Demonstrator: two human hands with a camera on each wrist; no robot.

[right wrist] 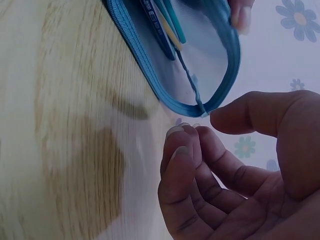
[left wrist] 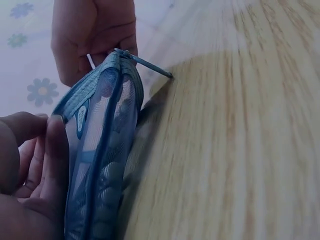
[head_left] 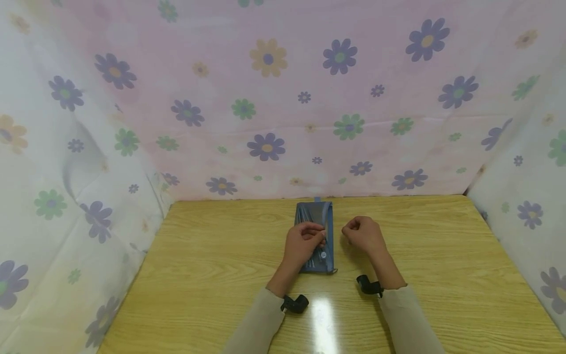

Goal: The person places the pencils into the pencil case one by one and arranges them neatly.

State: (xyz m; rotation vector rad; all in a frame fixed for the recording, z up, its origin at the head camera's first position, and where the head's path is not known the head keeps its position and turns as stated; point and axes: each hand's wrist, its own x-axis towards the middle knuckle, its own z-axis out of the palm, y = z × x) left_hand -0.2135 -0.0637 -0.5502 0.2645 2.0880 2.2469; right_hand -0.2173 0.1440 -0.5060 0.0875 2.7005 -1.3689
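A blue, see-through zip pencil case (head_left: 328, 263) stands slanted on the table, its zip opening turned toward the right hand. My left hand (head_left: 302, 243) pinches the upper zip edge between thumb and fingers, as the left wrist view (left wrist: 37, 165) also shows. Inside lie a dark blue pen (right wrist: 159, 32), a teal stick and a tan stick. A zip pull (left wrist: 152, 67) hangs at one corner. My right hand (head_left: 364, 235) hovers just right of the case. Its fingers are loosely bent, with a small gap between thumb and index fingertip (right wrist: 210, 142), and nothing visible between them.
The wood-grain table (head_left: 212, 246) reaches to a flowered cloth (head_left: 305, 113) at the back and both sides. A blue tab (head_left: 317, 199) stands up behind the case. Black wrist cameras (head_left: 295, 304) sit on both sleeves.
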